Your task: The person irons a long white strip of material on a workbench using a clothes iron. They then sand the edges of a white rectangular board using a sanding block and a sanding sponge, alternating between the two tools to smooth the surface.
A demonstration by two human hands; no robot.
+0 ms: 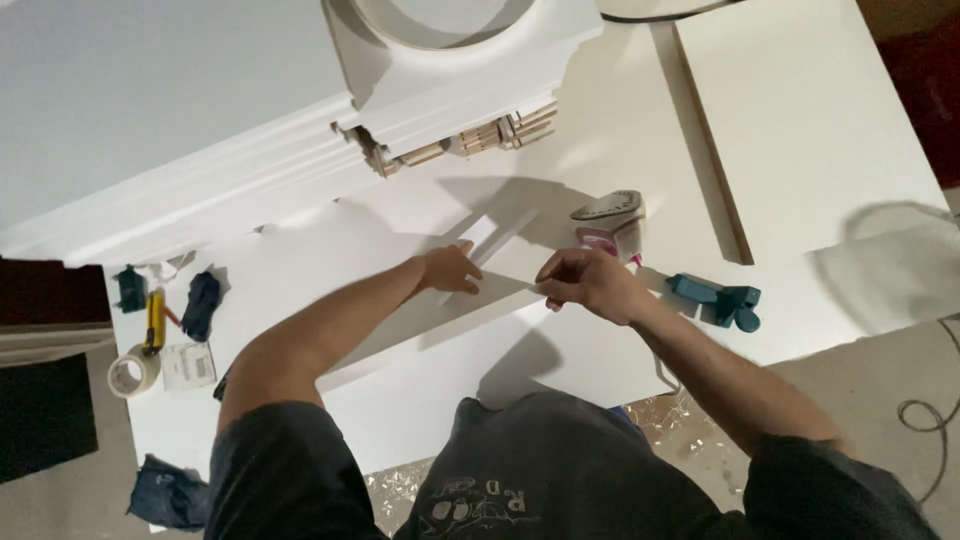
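At the far left, near the table (620, 130) edge, lay a tape roll (133, 373), a yellow knife (155, 320), a small label pad (189, 365) and a dark cloth (201, 305); they crowded that corner, and a second blue rag (168, 495) hung off the near edge below them; between them and the arms the white top lay bare, giving free room. The left hand (450, 270) rested flat, fingers spread, on a narrow white strip (490, 242) that ran slantwise across a white board (440, 380); its grip was open, pressing rather than clasping. The right hand (590, 285) met the strip's near end just beside the left; its fingers were curled in a pinch, but whether they held the strip or some small tool could not be told, since the knuckles hid the tips. The strip looked thin, flat and plain white, hard to part from the board under it save by its shadow. Just behind the right hand stood a small iron (610, 220), grey sole turned up, pink body partly hidden by the hand. To the right lay a teal trimmer (720, 298), well apart from the hands; beyond it a large panel (800, 120) with a brown edge ran off the top; a cable (925, 420) looped on the floor at the far right, cut off by the frame.
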